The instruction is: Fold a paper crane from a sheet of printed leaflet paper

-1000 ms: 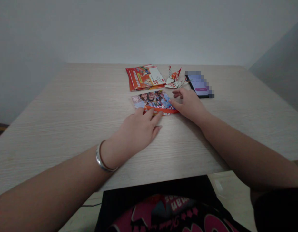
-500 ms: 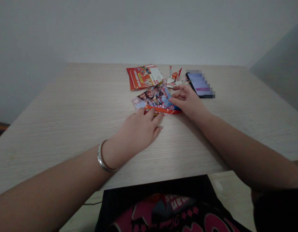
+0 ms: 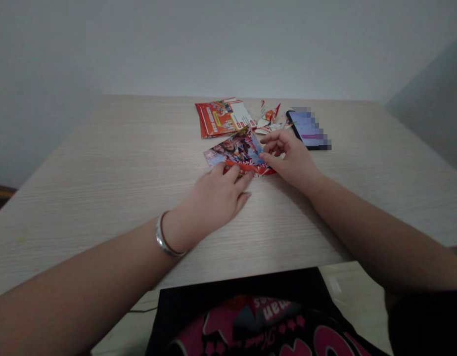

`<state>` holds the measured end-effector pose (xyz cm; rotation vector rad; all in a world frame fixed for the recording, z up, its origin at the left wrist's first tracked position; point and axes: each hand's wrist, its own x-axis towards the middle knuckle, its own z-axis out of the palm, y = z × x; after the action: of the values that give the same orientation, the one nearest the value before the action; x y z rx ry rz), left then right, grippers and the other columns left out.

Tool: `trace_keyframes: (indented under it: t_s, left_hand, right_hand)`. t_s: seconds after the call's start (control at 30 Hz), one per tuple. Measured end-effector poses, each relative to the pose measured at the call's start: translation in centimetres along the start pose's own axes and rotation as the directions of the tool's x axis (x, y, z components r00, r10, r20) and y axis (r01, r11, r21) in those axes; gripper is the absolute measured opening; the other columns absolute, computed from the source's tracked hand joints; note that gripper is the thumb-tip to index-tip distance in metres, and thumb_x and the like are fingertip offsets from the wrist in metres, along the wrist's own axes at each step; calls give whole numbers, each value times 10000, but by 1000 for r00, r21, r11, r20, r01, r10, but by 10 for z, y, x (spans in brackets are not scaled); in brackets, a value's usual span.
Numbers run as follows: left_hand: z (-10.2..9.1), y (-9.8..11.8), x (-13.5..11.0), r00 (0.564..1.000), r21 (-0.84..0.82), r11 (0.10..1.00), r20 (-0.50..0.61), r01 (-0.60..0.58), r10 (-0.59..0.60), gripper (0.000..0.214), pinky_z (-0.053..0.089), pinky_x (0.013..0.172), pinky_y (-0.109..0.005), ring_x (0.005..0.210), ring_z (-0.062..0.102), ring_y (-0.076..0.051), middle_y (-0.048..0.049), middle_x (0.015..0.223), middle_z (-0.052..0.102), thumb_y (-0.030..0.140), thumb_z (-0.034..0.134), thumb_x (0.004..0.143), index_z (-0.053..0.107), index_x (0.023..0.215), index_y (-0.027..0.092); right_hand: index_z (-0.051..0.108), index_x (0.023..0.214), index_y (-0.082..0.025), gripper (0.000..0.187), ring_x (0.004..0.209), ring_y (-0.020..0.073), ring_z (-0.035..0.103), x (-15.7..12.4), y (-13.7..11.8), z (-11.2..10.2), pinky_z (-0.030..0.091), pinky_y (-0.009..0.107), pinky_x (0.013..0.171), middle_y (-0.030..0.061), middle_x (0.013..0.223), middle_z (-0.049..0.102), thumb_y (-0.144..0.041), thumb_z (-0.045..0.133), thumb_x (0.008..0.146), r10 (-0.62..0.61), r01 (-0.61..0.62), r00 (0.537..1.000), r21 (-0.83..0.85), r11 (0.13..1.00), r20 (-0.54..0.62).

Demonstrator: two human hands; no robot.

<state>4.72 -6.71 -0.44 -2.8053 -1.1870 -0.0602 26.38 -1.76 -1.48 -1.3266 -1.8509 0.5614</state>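
Note:
A glossy printed sheet [image 3: 238, 148] with a picture and an orange band lies at the middle of the table. My left hand [image 3: 217, 195] rests palm down at its near edge, fingers stretched and apart over the orange band; a silver bangle circles that wrist. At the sheet's right side is my right hand [image 3: 290, 158], its thumb tip at the edge and its fingers loosely bent, with a gap between thumb and index finger. Just behind the sheet are red and white printed leaflets [image 3: 221, 118], partly overlapping one another.
Torn red and white paper scraps [image 3: 269, 121] lie behind my right hand. A phone [image 3: 310, 131] with a lit, blurred screen is to their right. The pale wooden table [image 3: 120, 148] meets a wall at the back. Dark clothing with pink print fills the bottom.
Both hands stay at the sheet with only slight finger movement. My left wrist has shifted a little to the right. The leaflets, scraps and phone stay in place.

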Motion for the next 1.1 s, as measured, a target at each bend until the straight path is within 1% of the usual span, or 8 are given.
trace_keyframes:
  t_s: [0.17, 0.3, 0.47, 0.67, 0.87, 0.97, 1.03, 1.1]
  left_hand:
    - [4, -2, 0, 999, -22, 999, -13, -32, 32, 540, 523, 1021, -512, 1309, 554, -390, -223, 1419, 626, 374, 412, 1097, 518, 1569, 134]
    - [3, -2, 0, 999, -10, 999, -16, -35, 34, 535, 516, 1045, -533, 1300, 560, -392, -229, 1400, 632, 359, 412, 1094, 522, 1568, 138]
    - [5, -3, -1, 997, -19, 999, -69, -27, 26, 520, 524, 1031, -513, 1286, 565, -385, -225, 1383, 634, 369, 441, 1086, 546, 1546, 150]
    - [1, -2, 0, 999, -71, 997, -25, 30, -32, 520, 510, 1092, -549, 1301, 577, -391, -245, 1389, 611, 339, 467, 1077, 543, 1538, 110]
    - [13, -25, 6, 939, -396, 905, -222, 159, -263, 800, 495, 1180, -466, 1450, 521, -323, -286, 1616, 424, 268, 572, 1011, 188, 1677, 51]
    - [19, -42, 11, 952, -462, 879, -202, 116, -232, 577, 554, 1097, -416, 1276, 648, -251, -199, 1433, 635, 255, 568, 1003, 458, 1548, 104]
    - [18, -49, 13, 983, -369, 929, -156, 34, -98, 288, 510, 1150, -441, 1301, 629, -254, -149, 1372, 685, 247, 550, 1001, 727, 1208, 154]
    - [14, -53, 13, 994, -344, 939, -110, -22, -17, 280, 507, 1144, -430, 1244, 657, -236, -118, 1282, 736, 277, 534, 1019, 773, 1117, 168]
  right_hand:
    - [575, 1014, -245, 172, 806, 163, 621, -1, 1, -1, 523, 325, 767, 11, 956, 683, -228, 651, 860, -43, 43, 999, -36, 998, 7]
    - [627, 971, -232, 120, 824, 178, 616, -1, 0, -7, 521, 344, 789, 49, 1044, 687, -184, 639, 862, -69, 67, 998, -213, 975, -4]
    - [764, 902, -217, 119, 1029, 263, 632, -4, 0, -14, 487, 404, 941, 95, 1037, 708, -290, 673, 927, -126, 169, 984, -458, 873, 122]
    - [804, 884, -206, 224, 872, 226, 649, -9, -9, -10, 455, 355, 804, 73, 910, 763, -357, 666, 974, -17, 146, 965, -483, 863, 261]
    - [797, 951, -208, 85, 914, 220, 675, -5, -2, -10, 469, 330, 811, 60, 998, 784, -210, 732, 898, -47, 141, 973, -418, 897, 228]
    - [811, 952, -239, 121, 977, 223, 689, -3, 7, -14, 482, 343, 884, 43, 1006, 791, -187, 717, 898, -119, 235, 942, -363, 902, 314]
    - [828, 960, -258, 142, 971, 220, 691, -3, 11, -19, 487, 355, 906, 37, 993, 792, -194, 716, 900, -128, 265, 919, -342, 902, 373]
    - [839, 949, -262, 133, 953, 216, 687, -2, 14, -23, 493, 358, 906, 44, 986, 786, -214, 726, 899, -129, 275, 904, -325, 905, 407]
